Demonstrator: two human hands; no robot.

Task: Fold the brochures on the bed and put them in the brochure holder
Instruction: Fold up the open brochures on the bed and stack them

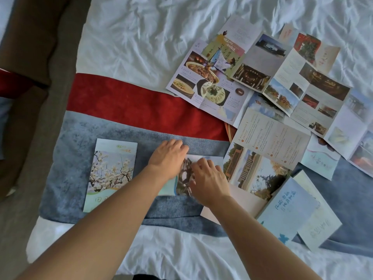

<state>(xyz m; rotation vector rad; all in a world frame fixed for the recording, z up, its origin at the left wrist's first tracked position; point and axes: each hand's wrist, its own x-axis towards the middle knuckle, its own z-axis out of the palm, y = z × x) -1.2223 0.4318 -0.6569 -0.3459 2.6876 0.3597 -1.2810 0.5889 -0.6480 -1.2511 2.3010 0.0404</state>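
Brochures on bed — both hands pressing one piece flat

Left hand [168, 156] and right hand [207, 179] — palms down, fingers curled together, side by side on one partly folded brochure [182, 178] lying on the blue runner [70, 158] of the bed [141, 37]; whether any finger pinches an edge cannot be told. Just left of the left hand: one folded brochure with blossom cover [111, 174], flat, apart from the hands. Right of the right hand, touching the pressed piece: an open brochure with building photographs [262, 158]. Nearer the person on that side: two pale folded brochures [292, 215], overlapping. Beyond and to the right of the hands: several unfolded brochures, including one with food photographs [203, 81], overlapping across the red band [131, 104] and white sheet.
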